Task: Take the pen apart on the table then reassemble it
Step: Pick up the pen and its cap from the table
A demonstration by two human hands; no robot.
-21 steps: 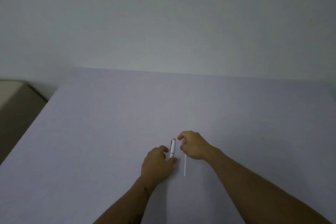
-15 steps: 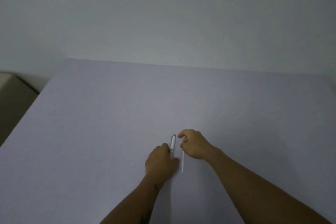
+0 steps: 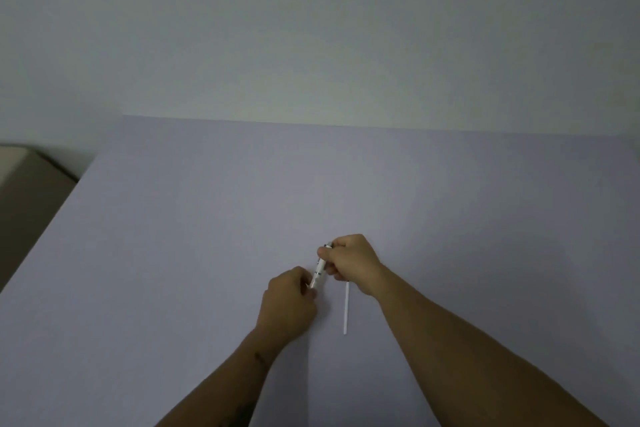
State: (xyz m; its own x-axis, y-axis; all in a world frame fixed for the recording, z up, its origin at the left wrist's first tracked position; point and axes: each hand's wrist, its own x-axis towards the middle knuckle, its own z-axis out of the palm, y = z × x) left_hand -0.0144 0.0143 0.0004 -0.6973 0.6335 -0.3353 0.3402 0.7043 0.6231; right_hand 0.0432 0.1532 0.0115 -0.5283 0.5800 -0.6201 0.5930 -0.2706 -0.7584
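While both hands grip pen barrel, refill lies outside.

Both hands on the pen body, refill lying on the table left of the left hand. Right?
Not quite. The head view shows the refill lying on the table to the right of the left hand, just under the right hand. The rest holds: both hands grip the pen body.
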